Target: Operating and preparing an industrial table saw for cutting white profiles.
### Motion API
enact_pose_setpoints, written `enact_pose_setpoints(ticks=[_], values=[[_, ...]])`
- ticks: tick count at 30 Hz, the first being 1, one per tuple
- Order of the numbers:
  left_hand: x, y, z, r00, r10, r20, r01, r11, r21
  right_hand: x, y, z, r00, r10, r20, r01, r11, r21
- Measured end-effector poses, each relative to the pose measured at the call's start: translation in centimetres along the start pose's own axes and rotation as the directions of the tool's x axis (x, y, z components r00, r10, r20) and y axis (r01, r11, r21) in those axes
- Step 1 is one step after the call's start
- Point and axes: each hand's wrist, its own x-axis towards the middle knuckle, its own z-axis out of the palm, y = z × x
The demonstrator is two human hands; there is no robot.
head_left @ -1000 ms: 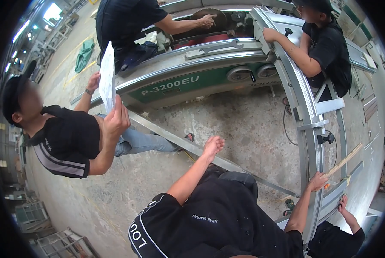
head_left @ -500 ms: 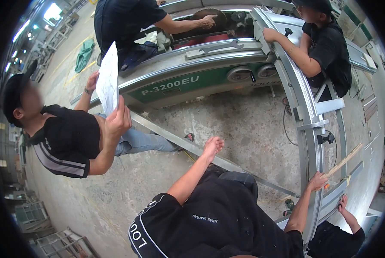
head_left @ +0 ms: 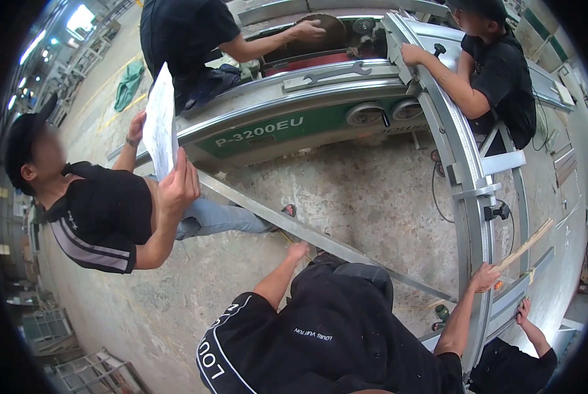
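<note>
My left hand point(head_left: 298, 251) is low in front of my body, close to the diagonal metal bar point(head_left: 307, 233). Its fingers are too small and blurred to read. Out to the right, my right hand point(head_left: 484, 278) is closed around the near end of a thin wooden strip point(head_left: 525, 245), which slants away to the far right. That hand is beside the long aluminium rail point(head_left: 471, 197). Ahead stands a green and grey panel saw point(head_left: 268, 136) with its blade compartment uncovered. A co-worker's hand point(head_left: 307, 30) is at the round saw blade point(head_left: 330, 31).
A wrench point(head_left: 337, 73) lies on the machine's ledge. At left, a person holds a white paper sheet point(head_left: 161, 125). Another person point(head_left: 497, 72) leans on the rail at far right. A further hand point(head_left: 523, 310) touches the frame at lower right. Green cloth point(head_left: 129, 85) lies on the floor.
My left hand has dropped back toward my body and left. The co-worker at the blade has drawn the hand slightly left. The paper sheet has shifted a little. My right hand stays put.
</note>
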Motion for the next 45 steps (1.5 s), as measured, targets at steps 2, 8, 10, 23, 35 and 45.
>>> enact_pose_setpoints(ticks=[2, 8, 10, 23, 35, 45], values=[[-0.5, -2.0, -0.5, 1.0, 0.001, -0.013, -0.001, 1.0, 0.022, 0.0, 0.2, 0.1, 1.0, 0.014, 0.004, -0.015, 1.0, 0.008], [-0.9, -4.4, 0.3, 0.946, -0.302, 0.123, 0.308, 0.95, -0.039, -0.2, -0.5, 0.0, 1.0, 0.009, 0.014, -0.009, 0.999, -0.031], [-0.9, -2.9, 1.1, 0.947, -0.181, 0.264, 0.143, 0.977, 0.156, 0.2, 0.2, 0.4, 1.0, 0.012, 0.012, -0.012, 1.0, -0.019], [-1.4, 0.7, 0.7, 0.971, -0.101, 0.217, 0.122, 0.989, -0.084, 0.1, 0.4, 0.4, 1.0, 0.022, 0.008, -0.022, 0.999, 0.023], [-2.0, 1.3, 1.8, 0.997, -0.05, 0.053, 0.06, 0.971, -0.231, -0.1, 0.1, -0.1, 1.0, 0.022, -0.011, -0.022, 1.0, -0.017], [-0.2, 0.3, 1.4, 0.984, -0.084, 0.156, 0.098, 0.992, -0.085, -0.4, -0.5, -0.4, 0.999, 0.009, -0.034, -0.009, 1.0, -0.005]])
